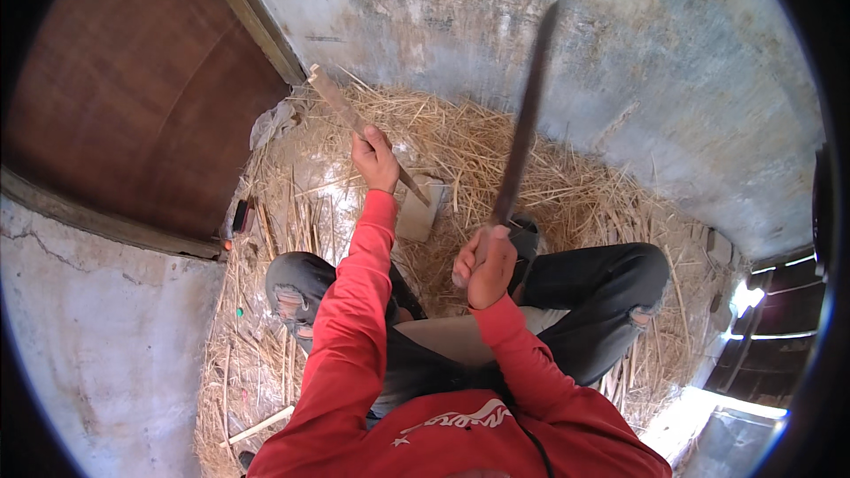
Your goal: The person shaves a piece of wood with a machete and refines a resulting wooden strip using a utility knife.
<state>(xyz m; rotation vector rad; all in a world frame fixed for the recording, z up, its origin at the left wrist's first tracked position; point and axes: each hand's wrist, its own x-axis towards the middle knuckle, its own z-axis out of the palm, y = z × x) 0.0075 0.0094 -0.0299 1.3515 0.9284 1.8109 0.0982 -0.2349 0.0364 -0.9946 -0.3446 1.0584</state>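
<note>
Stick (338,103), pale wood, flat and narrow: slanted, its lower end over the pale block (414,223), its upper end well beyond the block to the left; contact between stick and block cannot be told. Knife (526,120), long, dark-bladed: held up to the right of the block, tip pointing far beyond it towards the wall (637,53); sharp side not discernible. Hazards, by judgement: a stroke landing too high on the stick could catch the left hand (376,159), the fingers being wrapped round the wood only a little beyond the block; a lower end not firmly seated could skid off the block and twist in the grasp; a glancing blade could run on to the left knee (297,290), left of the block and nearer the body, or to the right knee (651,270), well to its right; loose straw (434,128) about the block could let it rock. Pose: hands apart. Left arm, in red sleeve (361,257), reaches out fairly straight past the left of the block. Right hand (492,273), clasped about the knife's handle, sits to the right of the block and nearer the body, thumb towards the blade, elbow bent, forearm angled inward.
</note>
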